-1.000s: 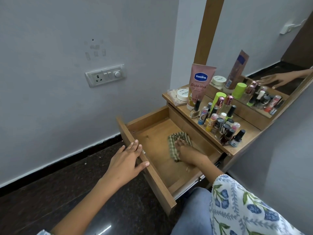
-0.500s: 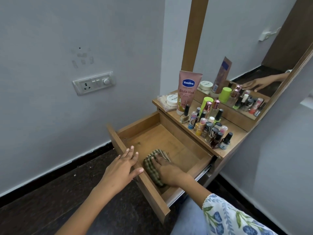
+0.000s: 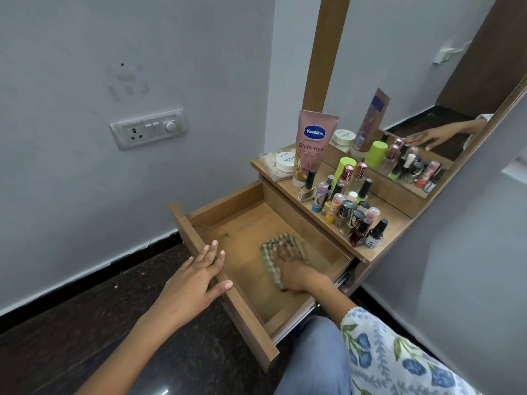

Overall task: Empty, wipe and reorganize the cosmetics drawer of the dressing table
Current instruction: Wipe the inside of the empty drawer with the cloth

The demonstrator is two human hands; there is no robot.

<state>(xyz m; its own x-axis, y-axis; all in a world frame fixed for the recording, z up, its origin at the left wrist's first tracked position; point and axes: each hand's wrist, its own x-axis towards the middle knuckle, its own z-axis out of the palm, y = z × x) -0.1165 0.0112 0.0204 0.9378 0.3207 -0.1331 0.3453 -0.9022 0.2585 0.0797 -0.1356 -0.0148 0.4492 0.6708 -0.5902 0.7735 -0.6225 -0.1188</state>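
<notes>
The wooden drawer [image 3: 228, 295] of the dressing table is pulled out, holding only a cloth. My left hand [image 3: 194, 283] rests flat on its front panel, fingers spread, thumb over the inner edge. My right hand [image 3: 296, 269] presses a green checked cloth [image 3: 273, 252] against the drawer floor near the middle. On the table top [image 3: 390, 226] stand a pink Vaseline tube [image 3: 312, 143], a white jar [image 3: 285, 161] and several small nail polish and cosmetic bottles [image 3: 348, 206].
A mirror [image 3: 427, 109] with a wooden frame rises behind the bottles and reflects them and a hand. A wall socket plate [image 3: 148, 128] is on the left wall. The floor [image 3: 71, 323] is dark stone. My knee in blue jeans [image 3: 316, 360] is below the drawer.
My right hand has slid the cloth from the front of the drawer floor back toward its middle. My left hand stays on the front panel.
</notes>
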